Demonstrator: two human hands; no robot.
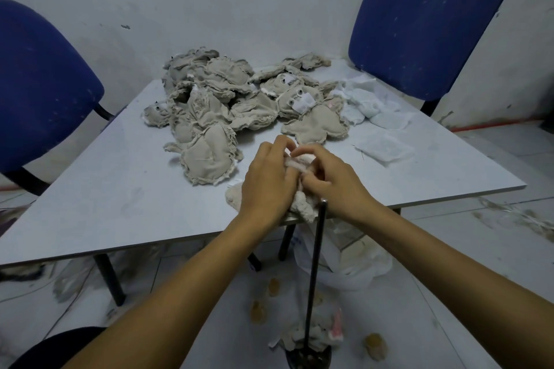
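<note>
Grey desk [120,189], roomy at 9 o'clock: left hand [266,186] and right hand [332,186] are pinching a fluffy cream toy [304,208] overhanging its near edge.

Left hand [266,186] and right hand [329,183] meet on a toy [302,207] at the near edge of the table [120,189]. Behind them a pile of skins [215,99] covers the table's middle, with cloths [368,102] to its right and a pad [383,145] nearer the right edge. A left chair [39,84] and a right chair [428,24] flank the table's far corner. A rod [314,263] stands upright just before the near edge, with a bag [344,257] under the table behind it.
</note>
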